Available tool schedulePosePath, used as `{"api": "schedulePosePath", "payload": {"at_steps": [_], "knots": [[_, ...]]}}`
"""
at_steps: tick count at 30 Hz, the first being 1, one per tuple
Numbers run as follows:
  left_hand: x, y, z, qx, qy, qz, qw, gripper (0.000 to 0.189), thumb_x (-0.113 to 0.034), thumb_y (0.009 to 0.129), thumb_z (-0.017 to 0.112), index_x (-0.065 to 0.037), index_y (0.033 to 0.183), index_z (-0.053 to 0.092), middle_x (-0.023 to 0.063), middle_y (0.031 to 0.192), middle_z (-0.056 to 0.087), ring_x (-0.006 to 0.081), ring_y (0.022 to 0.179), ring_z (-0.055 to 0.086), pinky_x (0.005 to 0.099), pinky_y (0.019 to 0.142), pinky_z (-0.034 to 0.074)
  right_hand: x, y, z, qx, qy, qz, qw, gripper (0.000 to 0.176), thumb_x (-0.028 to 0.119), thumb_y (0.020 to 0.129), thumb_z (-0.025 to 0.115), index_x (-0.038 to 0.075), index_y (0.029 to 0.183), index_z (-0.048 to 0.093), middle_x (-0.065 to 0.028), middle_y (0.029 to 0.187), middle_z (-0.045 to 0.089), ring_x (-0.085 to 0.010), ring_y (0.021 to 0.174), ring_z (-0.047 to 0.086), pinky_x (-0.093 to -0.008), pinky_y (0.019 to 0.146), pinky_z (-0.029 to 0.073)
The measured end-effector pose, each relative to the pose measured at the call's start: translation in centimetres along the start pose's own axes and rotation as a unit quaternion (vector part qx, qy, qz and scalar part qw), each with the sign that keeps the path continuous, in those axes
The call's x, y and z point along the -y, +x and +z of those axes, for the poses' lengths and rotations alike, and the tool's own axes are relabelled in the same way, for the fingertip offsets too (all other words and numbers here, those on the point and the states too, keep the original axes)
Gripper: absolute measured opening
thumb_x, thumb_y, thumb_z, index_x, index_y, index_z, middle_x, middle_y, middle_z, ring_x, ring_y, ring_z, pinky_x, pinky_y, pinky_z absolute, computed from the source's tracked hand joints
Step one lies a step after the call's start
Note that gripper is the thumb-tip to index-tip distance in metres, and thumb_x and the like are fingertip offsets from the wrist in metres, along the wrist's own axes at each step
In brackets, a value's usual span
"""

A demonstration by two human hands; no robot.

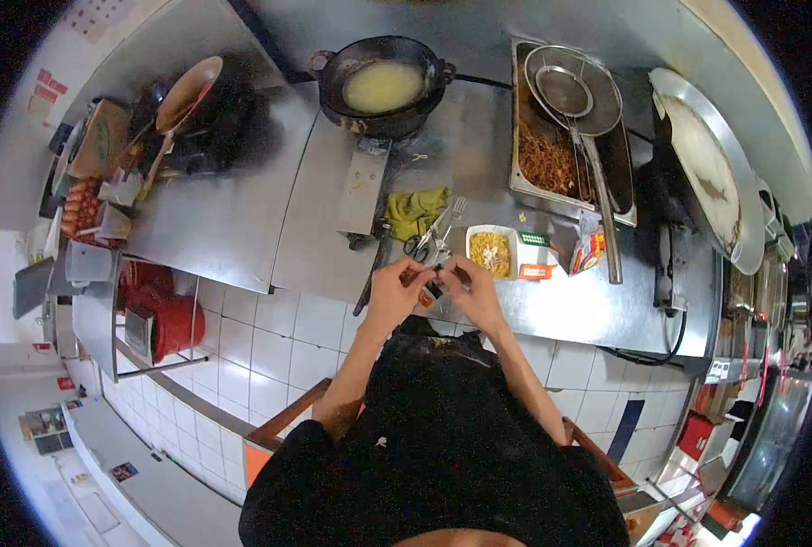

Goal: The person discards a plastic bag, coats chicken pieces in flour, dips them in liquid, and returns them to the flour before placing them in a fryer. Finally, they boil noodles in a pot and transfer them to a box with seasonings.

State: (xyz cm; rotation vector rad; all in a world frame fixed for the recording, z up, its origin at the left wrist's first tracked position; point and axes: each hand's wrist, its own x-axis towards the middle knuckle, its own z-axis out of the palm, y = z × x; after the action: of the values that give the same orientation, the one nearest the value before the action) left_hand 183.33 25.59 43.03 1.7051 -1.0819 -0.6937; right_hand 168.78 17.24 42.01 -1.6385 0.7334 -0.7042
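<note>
My left hand point(397, 290) and my right hand point(472, 292) meet close together at the counter's front edge, fingers pinched. Between the fingertips is something small and dark, too small to name. Just beyond my right hand stands an open white takeaway box point(514, 252) with yellow food point(491, 252) inside, its lid flaps with green and orange print folded out to the right. Beyond my left hand lie scissors point(420, 244), a fork point(458, 210) and a crumpled green cloth point(415, 211).
A wok point(351, 109) holding yellowish liquid sits at the back. Right of it, a steel tray point(513, 173) contains brown fried bits, with a long-handled strainer point(597, 173) resting across it. A colourful packet point(588, 248) lies beside the box. A large pan point(748, 228) stands far right.
</note>
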Motion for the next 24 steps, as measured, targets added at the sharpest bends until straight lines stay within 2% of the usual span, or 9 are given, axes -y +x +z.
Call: {"api": "schedulePosePath", "payload": {"at_steps": [2, 6, 8, 10, 12, 15, 19, 21, 24], "knots": [[-0.5, 0.5, 0.0, 0.03, 0.055, -0.011, 0.998, 0.012, -0.01, 0.083, 0.068, 0.001, 0.087, 0.062, 0.0094, 0.071, 0.063, 0.0178, 0.059, 0.064, 0.0288, 0.055, 0.048, 1.2, -0.1, -0.2, -0.007, -0.02, 0.074, 0.997, 0.01, 0.008, 0.086, 0.06, -0.001, 0.084, 0.057, -0.0122, 0.071, 0.059, -0.012, 0.065, 0.052, -0.0293, 0.061, 0.044], [-2.1, 1.5, 0.9, 0.091, 0.008, -0.019, 0.996, 0.008, -0.007, 0.084, 0.065, 0.0, 0.086, 0.062, 0.0106, 0.075, 0.064, 0.0174, 0.062, 0.066, 0.0307, 0.056, 0.05, 0.1, -0.3, 0.7, -0.073, 0.012, 0.044, 0.996, 0.013, 0.008, 0.091, 0.054, -0.002, 0.095, 0.062, -0.0068, 0.081, 0.064, -0.0106, 0.076, 0.057, -0.0261, 0.071, 0.046], [-2.9, 2.2, 1.7, 0.087, 0.034, -0.004, 0.996, 0.011, -0.009, 0.085, 0.064, 0.001, 0.086, 0.061, 0.0116, 0.08, 0.063, 0.0212, 0.061, 0.066, 0.032, 0.055, 0.05, 0.6, 0.1, 0.1, -0.133, -0.049, 0.05, 0.989, 0.013, 0.009, 0.087, 0.059, 0.001, 0.094, 0.066, -0.0141, 0.076, 0.065, -0.0167, 0.065, 0.06, -0.0305, 0.063, 0.048], [-3.3, 2.6, 2.4, 0.083, 0.052, 0.058, 0.994, 0.013, -0.01, 0.086, 0.064, 0.002, 0.086, 0.059, 0.0129, 0.079, 0.061, 0.0233, 0.063, 0.066, 0.0326, 0.056, 0.051, 1.4, 0.0, -0.2, -0.168, -0.103, 0.049, 0.979, 0.011, 0.006, 0.087, 0.057, 0.001, 0.091, 0.066, -0.014, 0.075, 0.065, -0.0202, 0.064, 0.062, -0.0313, 0.061, 0.048], [-3.6, 2.6, 3.4, 0.014, 0.065, 0.148, 0.987, 0.011, -0.007, 0.082, 0.065, -0.001, 0.078, 0.057, 0.0099, 0.07, 0.059, 0.0212, 0.057, 0.061, 0.0338, 0.052, 0.046, 1.7, -0.1, -0.4, -0.253, -0.152, -0.013, 0.955, 0.011, 0.003, 0.086, 0.056, 0.0, 0.089, 0.065, -0.014, 0.075, 0.065, -0.0215, 0.066, 0.064, -0.0316, 0.061, 0.049], [-2.8, 2.1, 4.2, 0.041, 0.056, 0.132, 0.989, 0.01, -0.009, 0.083, 0.066, -0.001, 0.084, 0.06, 0.0127, 0.078, 0.06, 0.0268, 0.069, 0.064, 0.0354, 0.06, 0.05, 1.6, -0.6, -0.4, -0.295, -0.116, 0.003, 0.949, 0.01, 0.002, 0.085, 0.055, 0.001, 0.086, 0.065, -0.0134, 0.075, 0.066, -0.0221, 0.067, 0.065, -0.032, 0.062, 0.049], [-3.2, 1.7, 4.9, 0.019, 0.032, 0.144, 0.989, 0.01, -0.009, 0.082, 0.067, -0.002, 0.082, 0.059, 0.0118, 0.078, 0.06, 0.0276, 0.068, 0.062, 0.0365, 0.059, 0.048, 1.0, -1.2, -1.1, -0.321, -0.11, 0.044, 0.94, 0.009, 0.003, 0.086, 0.055, 0.001, 0.084, 0.064, -0.0119, 0.075, 0.066, -0.0213, 0.068, 0.065, -0.0315, 0.063, 0.049], [-2.8, 1.9, 5.1, -0.003, 0.066, 0.193, 0.979, 0.013, -0.008, 0.08, 0.067, -0.002, 0.078, 0.056, 0.0116, 0.072, 0.056, 0.03, 0.067, 0.056, 0.0404, 0.063, 0.044, 1.2, -1.2, -1.3, -0.337, -0.083, 0.038, 0.937, 0.009, 0.004, 0.087, 0.055, 0.001, 0.084, 0.063, -0.0102, 0.074, 0.066, -0.0181, 0.067, 0.063, -0.0308, 0.061, 0.049], [-2.7, 1.6, 5.3, 0.014, 0.035, 0.171, 0.984, 0.013, -0.008, 0.08, 0.066, -0.001, 0.078, 0.055, 0.0116, 0.072, 0.056, 0.0315, 0.071, 0.056, 0.0413, 0.064, 0.044, 1.2, -1.6, -1.5, -0.345, -0.064, 0.058, 0.935, 0.01, 0.007, 0.089, 0.056, 0.001, 0.085, 0.063, -0.0081, 0.07, 0.064, -0.0145, 0.066, 0.06, -0.0296, 0.06, 0.048]]}}
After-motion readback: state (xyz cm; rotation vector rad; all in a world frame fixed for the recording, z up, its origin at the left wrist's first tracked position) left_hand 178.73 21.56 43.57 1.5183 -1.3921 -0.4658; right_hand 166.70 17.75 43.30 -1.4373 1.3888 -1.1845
